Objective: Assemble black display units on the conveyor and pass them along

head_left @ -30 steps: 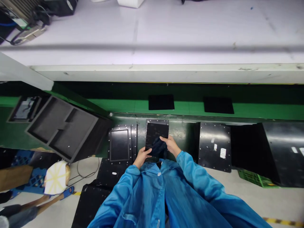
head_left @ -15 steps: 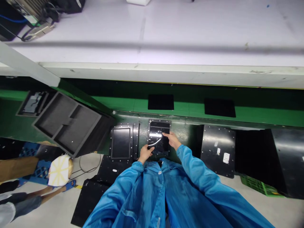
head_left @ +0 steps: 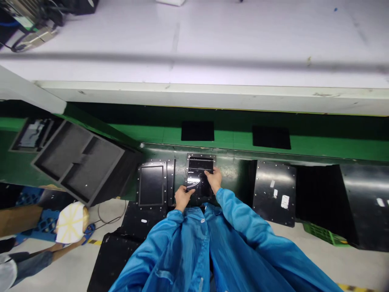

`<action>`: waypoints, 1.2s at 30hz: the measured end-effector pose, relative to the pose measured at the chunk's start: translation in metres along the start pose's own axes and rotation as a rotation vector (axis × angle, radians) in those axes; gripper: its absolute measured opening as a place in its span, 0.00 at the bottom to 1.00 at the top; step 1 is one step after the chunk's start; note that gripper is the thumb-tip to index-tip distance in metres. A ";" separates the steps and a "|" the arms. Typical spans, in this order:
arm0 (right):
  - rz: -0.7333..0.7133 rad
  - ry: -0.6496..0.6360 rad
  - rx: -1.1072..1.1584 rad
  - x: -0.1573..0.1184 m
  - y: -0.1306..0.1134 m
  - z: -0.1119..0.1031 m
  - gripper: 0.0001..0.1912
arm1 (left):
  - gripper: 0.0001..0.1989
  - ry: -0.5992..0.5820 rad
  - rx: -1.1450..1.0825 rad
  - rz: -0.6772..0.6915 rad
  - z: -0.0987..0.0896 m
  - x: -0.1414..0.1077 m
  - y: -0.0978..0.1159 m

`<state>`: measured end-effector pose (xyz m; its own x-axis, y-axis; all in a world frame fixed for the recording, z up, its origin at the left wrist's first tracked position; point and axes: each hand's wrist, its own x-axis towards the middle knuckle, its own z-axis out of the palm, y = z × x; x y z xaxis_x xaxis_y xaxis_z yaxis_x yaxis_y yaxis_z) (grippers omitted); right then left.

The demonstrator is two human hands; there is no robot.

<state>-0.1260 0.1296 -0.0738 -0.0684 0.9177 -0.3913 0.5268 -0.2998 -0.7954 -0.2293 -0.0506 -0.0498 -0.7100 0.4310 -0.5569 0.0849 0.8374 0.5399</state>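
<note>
A glossy black panel (head_left: 199,182) lies over a black studded tray (head_left: 201,156) on the green surface in front of me. My left hand (head_left: 183,197) grips the panel's lower left edge, thumb on top. On the panel's right side, my right hand (head_left: 214,178) holds the edge with its thumb over the face. Bright light reflects across the panel. Just left of it is a framed black tray (head_left: 151,184), with another tray edge showing beside it.
A white bench (head_left: 194,95) spans above. Tilted grey foam trays (head_left: 79,162) stand left, and black studded boxes (head_left: 275,192) stand right. Two dark pads (head_left: 197,131) lie on the green strip. Another person's legs (head_left: 39,259) show at lower left.
My right hand has shifted slightly down along the panel's right side, and the panel sits a little lower on the tray. The whole view has moved slightly.
</note>
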 end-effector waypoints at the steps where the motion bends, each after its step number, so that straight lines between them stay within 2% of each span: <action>1: -0.031 0.019 -0.106 -0.001 0.000 -0.002 0.28 | 0.19 -0.006 -0.071 -0.049 0.001 0.002 -0.001; 4: -0.155 0.059 -0.324 -0.004 -0.001 -0.015 0.32 | 0.18 -0.009 -0.210 -0.119 0.003 0.004 -0.002; 7: -0.229 0.048 -0.404 -0.012 0.010 -0.034 0.37 | 0.16 -0.008 -0.202 -0.146 -0.004 0.006 -0.002; 10: -0.203 -0.069 -0.497 -0.031 0.036 -0.055 0.33 | 0.16 -0.058 -0.005 -0.108 -0.016 0.010 -0.002; 13: -0.124 -0.236 -0.588 -0.054 0.064 -0.069 0.22 | 0.16 -0.108 0.339 0.053 -0.028 0.013 -0.003; 15: -0.067 -0.293 -0.606 -0.066 0.075 -0.075 0.18 | 0.17 -0.126 0.498 0.130 -0.032 0.014 -0.001; 17: -0.032 -0.299 -0.600 -0.071 0.079 -0.077 0.17 | 0.16 -0.161 0.565 0.162 -0.034 0.013 0.000; 20: -0.027 -0.298 -0.575 -0.070 0.079 -0.081 0.17 | 0.16 -0.215 0.575 0.177 -0.031 0.011 0.000; 27: -0.051 -0.330 -0.599 -0.069 0.081 -0.082 0.16 | 0.14 -0.198 0.539 0.168 -0.020 0.002 -0.010; 30: -0.031 -0.369 -0.653 -0.061 0.076 -0.085 0.19 | 0.15 -0.244 0.609 0.150 -0.023 0.005 -0.005; 33: -0.103 -0.385 -0.662 -0.031 0.054 -0.087 0.22 | 0.18 -0.300 0.709 0.172 -0.033 0.023 0.021; 34: -0.159 -0.346 -0.626 -0.015 0.043 -0.086 0.22 | 0.18 -0.266 0.704 0.211 -0.037 0.033 0.035; 36: -0.288 -0.227 -0.499 0.023 0.016 -0.081 0.24 | 0.20 -0.122 0.602 0.343 -0.042 0.058 0.068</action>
<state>-0.0505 0.1668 -0.0583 -0.4165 0.8488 -0.3258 0.7894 0.1598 -0.5927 -0.2939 0.0171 -0.0188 -0.4931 0.7093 -0.5037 0.6876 0.6725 0.2739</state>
